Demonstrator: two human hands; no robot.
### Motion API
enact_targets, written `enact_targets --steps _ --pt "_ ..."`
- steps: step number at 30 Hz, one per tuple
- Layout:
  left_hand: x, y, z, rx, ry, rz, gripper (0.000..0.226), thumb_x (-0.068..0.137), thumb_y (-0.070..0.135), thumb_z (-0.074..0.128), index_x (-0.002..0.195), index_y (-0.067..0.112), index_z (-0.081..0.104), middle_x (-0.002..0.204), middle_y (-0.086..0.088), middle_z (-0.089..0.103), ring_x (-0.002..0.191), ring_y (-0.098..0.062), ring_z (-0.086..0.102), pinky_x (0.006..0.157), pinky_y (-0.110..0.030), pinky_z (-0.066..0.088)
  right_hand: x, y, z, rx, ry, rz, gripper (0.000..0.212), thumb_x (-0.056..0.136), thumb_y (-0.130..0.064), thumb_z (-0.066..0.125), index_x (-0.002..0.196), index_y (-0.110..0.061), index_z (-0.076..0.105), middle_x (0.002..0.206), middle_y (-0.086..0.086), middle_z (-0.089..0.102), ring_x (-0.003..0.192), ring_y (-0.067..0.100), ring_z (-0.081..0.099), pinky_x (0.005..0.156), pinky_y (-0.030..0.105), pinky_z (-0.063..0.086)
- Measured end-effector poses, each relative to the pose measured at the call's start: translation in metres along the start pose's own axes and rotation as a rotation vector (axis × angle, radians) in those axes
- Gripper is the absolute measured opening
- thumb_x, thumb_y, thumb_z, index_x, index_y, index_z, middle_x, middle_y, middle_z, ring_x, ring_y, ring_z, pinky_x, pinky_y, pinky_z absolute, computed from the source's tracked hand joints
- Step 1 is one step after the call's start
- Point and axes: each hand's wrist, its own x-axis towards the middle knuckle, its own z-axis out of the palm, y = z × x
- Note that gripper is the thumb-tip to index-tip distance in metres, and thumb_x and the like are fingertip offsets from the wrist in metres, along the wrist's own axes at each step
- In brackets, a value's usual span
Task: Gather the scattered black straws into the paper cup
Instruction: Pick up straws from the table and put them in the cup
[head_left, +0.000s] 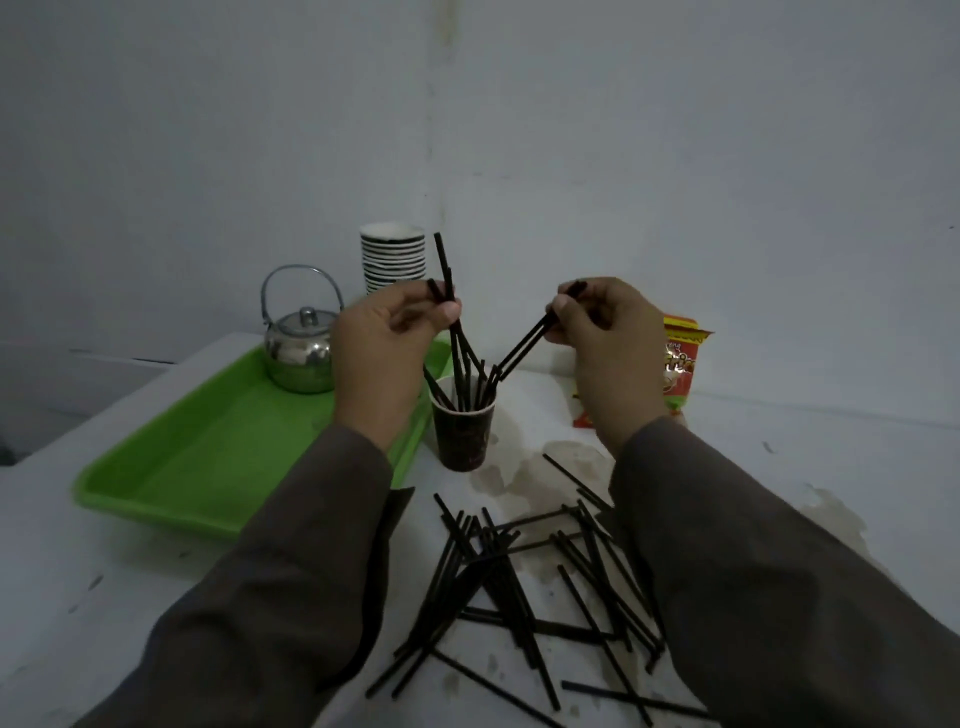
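Left hand (387, 340): raised above and left of the paper cup, fingers pinched shut on black straws; 1 of these straws (445, 270) stands nearly upright, top end above the fingers, lower end running down toward the cup mouth.
Right hand (605, 332): raised above and right of the cup, thumb and fingers closed on the upper end of a slanted pair of straws (522, 345).
Slanted pair, long axis: diagonal, high end at the right hand, low end down-left at the cup rim.
Paper cup (462, 436): dark, upright on the white table (779, 457), just right of the green tray's near corner, between the 2 wrists.
Straws in the cup (470, 387): several, lower ends inside, tops fanning up and outward; exact count cannot be told.
Scattered straws (524, 582): a crossed heap flat on the table, nearer the camera than the cup, between the 2 sleeves; most run roughly near-to-far, a few lie crosswise.
Green tray (208, 452): on the table, left of the cup.
Metal teapot (301, 348): on the tray's far end, handle upright.
Stack of paper cups (393, 257): behind the left hand, against the wall.
Snack packet (680, 364): orange and red, behind the right wrist, partly hidden.
Table stains (540, 478): brownish patches right of the cup.
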Motion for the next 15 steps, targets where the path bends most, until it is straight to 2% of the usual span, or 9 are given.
enact_targets --steps 2,5,9,11,13,15 --pt "0.010 -0.004 0.002 0.050 0.028 0.055 0.023 0.075 0.004 0.070 0.089 0.022 0.067 0.077 0.009 0.068 0.070 0.007 0.064 0.067 -0.007 0.048 0.008 0.003 0.011 -0.033 0.020 -0.035 0.008 0.087 -0.009 0.057 0.093 -0.010 0.062 0.081 0.003 0.065 0.077 0.020 0.066 0.071 0.026 0.057" --pt "0.017 -0.018 0.008 0.099 0.040 0.089 0.026 0.074 0.006 0.070 0.084 0.029 0.065 0.076 0.012 0.066 0.070 0.007 0.062 0.069 -0.009 0.049 0.013 0.013 0.028 -0.135 0.022 -0.061 0.010 0.088 -0.013 0.057 0.097 -0.012 0.062 0.080 -0.003 0.063 0.079 0.019 0.065 0.076 0.035 0.057" --pt "0.012 -0.046 0.010 0.148 0.032 0.060 0.030 0.076 0.008 0.068 0.086 0.036 0.062 0.080 0.004 0.068 0.079 -0.008 0.065 0.074 -0.024 0.053 0.009 0.028 0.046 -0.165 -0.020 -0.072 0.013 0.087 -0.010 0.057 0.099 -0.008 0.062 0.089 0.008 0.067 0.082 0.021 0.064 0.080 0.039 0.055" --pt "0.008 -0.057 0.010 0.188 0.026 0.071 0.036 0.077 0.010 0.069 0.095 0.040 0.059 0.077 0.007 0.066 0.075 -0.001 0.062 0.071 -0.017 0.051 0.005 0.035 0.051 -0.184 -0.028 -0.082 0.014 0.087 -0.009 0.057 0.100 -0.010 0.061 0.090 0.009 0.068 0.080 0.019 0.064 0.076 0.032 0.055" --pt "0.005 -0.066 0.010 0.246 0.001 0.084 0.043 0.077 0.010 0.069 0.104 0.041 0.056 0.075 0.009 0.063 0.070 0.004 0.059 0.066 -0.009 0.048 0.001 0.044 0.053 -0.225 -0.056 -0.096 0.017 0.087 -0.009 0.057 0.103 -0.014 0.060 0.086 0.004 0.067 0.075 0.012 0.060 0.065 0.010 0.049" --pt "0.003 -0.073 0.011 0.320 -0.060 0.072 0.042 0.076 0.009 0.070 0.109 0.033 0.058 0.075 0.006 0.064 0.070 0.000 0.060 0.065 -0.012 0.049 -0.003 0.051 0.055 -0.309 -0.134 -0.110 0.022 0.088 -0.007 0.055 0.108 -0.017 0.059 0.085 0.003 0.066 0.073 0.011 0.058 0.061 0.003 0.043"
